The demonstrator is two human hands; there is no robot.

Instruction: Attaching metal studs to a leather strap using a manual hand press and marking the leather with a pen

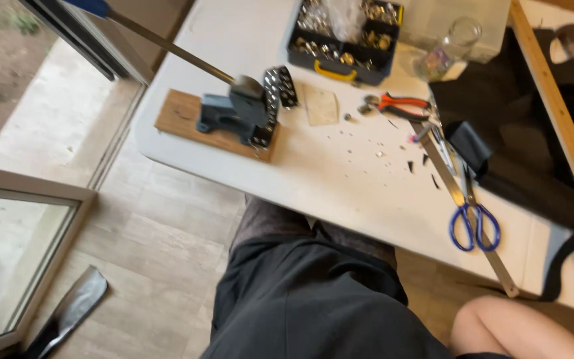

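Neither of my hands is in view. I look down at my lap in black shorts (313,299) and a bare knee (513,329) below the edge of a white table (340,179). On the table a grey hand press (234,113) stands bolted to a wooden board (181,113), its long lever (167,46) slanting up to the left. A black studded strap (275,100) runs through the press. Blue-handled scissors (474,223) lie near the front edge beside a long metal ruler (463,199).
A black organiser box (343,33) of metal fittings sits at the back, with a glass jar (450,50), red-handled pliers (403,105), black fabric (519,133) and a wooden strip (559,113) to the right. Small scraps dot the tabletop. A dark strip (68,312) lies on the tiled floor by a glass door.
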